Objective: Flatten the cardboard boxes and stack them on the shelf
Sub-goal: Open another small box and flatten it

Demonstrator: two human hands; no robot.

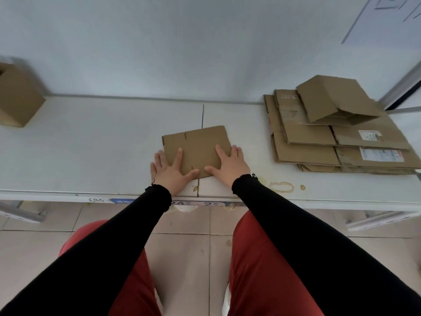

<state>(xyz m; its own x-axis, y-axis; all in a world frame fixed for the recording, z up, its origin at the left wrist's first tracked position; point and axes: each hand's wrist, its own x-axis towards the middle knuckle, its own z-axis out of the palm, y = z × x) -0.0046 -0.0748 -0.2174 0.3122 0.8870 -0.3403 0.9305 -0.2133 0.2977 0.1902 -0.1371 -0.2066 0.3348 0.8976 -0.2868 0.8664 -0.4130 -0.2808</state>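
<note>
A small flattened cardboard box point(197, 145) lies on the white shelf point(102, 151) in front of me. My left hand point(169, 171) rests palm down on its near left corner, fingers spread, partly on the shelf. My right hand point(229, 164) presses flat on its near right corner, fingers apart. Neither hand grips anything. To the right sits a stack of flattened boxes point(337, 142), with a half-collapsed box point(335, 98) lying on top. An upright, unflattened box point(16, 99) stands at the far left edge.
A white wall rises behind the shelf. Brown ring stains point(281, 187) mark the shelf's front right. Metal shelf posts point(401, 90) stand at the right. Below the shelf edge is tiled floor point(189, 247), with my red trousers in view.
</note>
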